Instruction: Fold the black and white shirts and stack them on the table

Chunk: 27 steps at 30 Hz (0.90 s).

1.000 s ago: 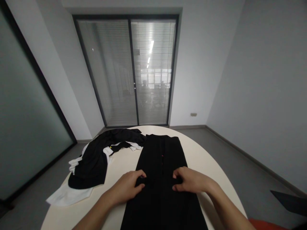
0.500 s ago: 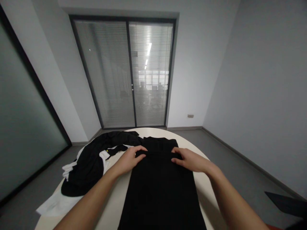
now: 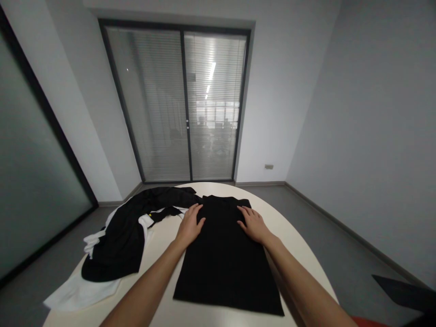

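Observation:
A black cloth garment lies flat on the pale round table, its near edge straight and its far edge slightly rumpled. I cannot make out what kind of garment it is. My left hand rests on its left side toward the far end, fingers spread. On the opposite side, my right hand lies on the cloth with its fingers stretched out. Neither hand grips the fabric.
Left of my left arm lies a loose heap of black clothing with white cloth under it, hanging at the table's edge. Beyond the table stand glazed doors with blinds. A dark flat object is at the lower right.
Both hands have let go of the edge they were pinching and now lie flat on the cloth. The garment's near edge has come into view, farther from me.

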### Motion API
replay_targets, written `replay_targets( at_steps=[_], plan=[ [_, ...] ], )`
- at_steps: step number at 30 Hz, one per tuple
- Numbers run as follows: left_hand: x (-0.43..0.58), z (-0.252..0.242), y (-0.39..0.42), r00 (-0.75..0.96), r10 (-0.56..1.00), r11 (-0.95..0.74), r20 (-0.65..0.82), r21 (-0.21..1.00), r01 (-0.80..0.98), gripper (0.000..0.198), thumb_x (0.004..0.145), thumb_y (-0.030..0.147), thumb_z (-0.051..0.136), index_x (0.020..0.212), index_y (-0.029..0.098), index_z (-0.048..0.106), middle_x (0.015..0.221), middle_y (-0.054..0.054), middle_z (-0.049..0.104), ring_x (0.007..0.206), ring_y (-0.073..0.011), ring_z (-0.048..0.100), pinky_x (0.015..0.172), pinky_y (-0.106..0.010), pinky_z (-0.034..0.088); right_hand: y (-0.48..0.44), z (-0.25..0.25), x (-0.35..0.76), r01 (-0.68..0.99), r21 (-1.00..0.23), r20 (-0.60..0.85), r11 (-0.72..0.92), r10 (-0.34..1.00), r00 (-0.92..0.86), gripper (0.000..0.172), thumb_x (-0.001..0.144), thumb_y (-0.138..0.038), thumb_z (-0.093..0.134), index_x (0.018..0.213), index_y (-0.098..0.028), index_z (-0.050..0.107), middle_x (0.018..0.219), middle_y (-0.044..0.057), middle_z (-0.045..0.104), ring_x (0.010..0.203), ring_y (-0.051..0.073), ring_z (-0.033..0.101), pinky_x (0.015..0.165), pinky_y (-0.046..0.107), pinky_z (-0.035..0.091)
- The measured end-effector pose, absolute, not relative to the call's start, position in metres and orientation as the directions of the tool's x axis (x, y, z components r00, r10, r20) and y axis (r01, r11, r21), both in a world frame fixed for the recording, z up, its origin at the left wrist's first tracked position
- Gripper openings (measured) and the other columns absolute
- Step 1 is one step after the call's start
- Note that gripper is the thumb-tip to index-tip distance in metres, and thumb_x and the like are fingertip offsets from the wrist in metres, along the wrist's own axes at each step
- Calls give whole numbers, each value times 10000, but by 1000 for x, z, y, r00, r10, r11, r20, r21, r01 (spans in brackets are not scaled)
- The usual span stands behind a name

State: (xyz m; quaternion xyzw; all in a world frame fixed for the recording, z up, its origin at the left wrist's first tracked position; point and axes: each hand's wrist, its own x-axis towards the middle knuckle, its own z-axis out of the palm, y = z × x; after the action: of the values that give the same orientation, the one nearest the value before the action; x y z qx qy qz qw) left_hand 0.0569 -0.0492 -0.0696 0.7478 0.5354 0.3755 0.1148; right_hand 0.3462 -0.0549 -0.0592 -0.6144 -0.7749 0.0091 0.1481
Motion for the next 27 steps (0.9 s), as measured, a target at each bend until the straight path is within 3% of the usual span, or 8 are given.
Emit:
replay_targets(
  at_steps=[4,7,10,15,21,24,27],
  plan=[
    [38,-69,-67,66,943,-263,325,611,747,425,946,303,504,1350,175,471,1296,-135,586,1103,-229,638,947,-362,483,-64,-57,356,961,-245,259,126,964,-61,651,901,-348,575,1493,-184,358,1480,193,450,1308,344,487,1030,453,431],
    [28,-66,-90,62,979,-172,196,611,773,453,896,348,588,1303,167,502,1017,-85,696,911,-233,689,801,-315,493,-73,-51,361,940,-320,124,-120,978,167,588,917,-439,539,1406,-129,434,1287,221,602,1133,339,625,908,436,491],
    [28,-64,-117,45,996,-80,78,548,833,437,891,377,598,1268,170,518,875,-61,707,829,-247,693,721,-297,460,-83,-50,363,909,-337,-28,-246,967,252,597,895,-553,545,1291,-109,507,1151,213,678,1062,348,664,839,422,502],
    [38,-57,-145,30,1000,-28,1,388,921,380,959,391,494,1274,178,490,918,-111,718,881,-302,696,733,-330,433,-88,-62,371,909,-388,-39,-152,988,149,553,889,-476,603,1298,-128,467,1131,193,700,1031,326,679,804,378,492],
    [38,-39,-162,145,986,-92,-84,448,889,348,918,325,548,1213,152,483,983,-135,715,945,-284,690,736,-300,441,-95,-56,391,784,-603,-177,-147,983,48,502,824,-358,709,1182,-150,425,927,103,717,788,215,689,654,282,485],
    [33,-22,-182,276,941,-146,-197,499,854,316,854,325,610,1117,180,509,910,-91,722,813,-259,700,648,-282,435,-110,-44,402,737,-656,-347,-162,932,-103,554,739,-396,774,1103,-185,413,766,21,682,604,175,639,528,256,443],
    [29,-2,-202,344,811,-76,-473,499,864,388,781,324,666,1114,215,499,721,-17,705,558,-235,661,538,-277,411,-123,-32,409,727,-663,-494,-177,833,-247,636,624,-509,832,1019,-211,432,744,0,671,544,164,616,506,258,435]
  ],
)
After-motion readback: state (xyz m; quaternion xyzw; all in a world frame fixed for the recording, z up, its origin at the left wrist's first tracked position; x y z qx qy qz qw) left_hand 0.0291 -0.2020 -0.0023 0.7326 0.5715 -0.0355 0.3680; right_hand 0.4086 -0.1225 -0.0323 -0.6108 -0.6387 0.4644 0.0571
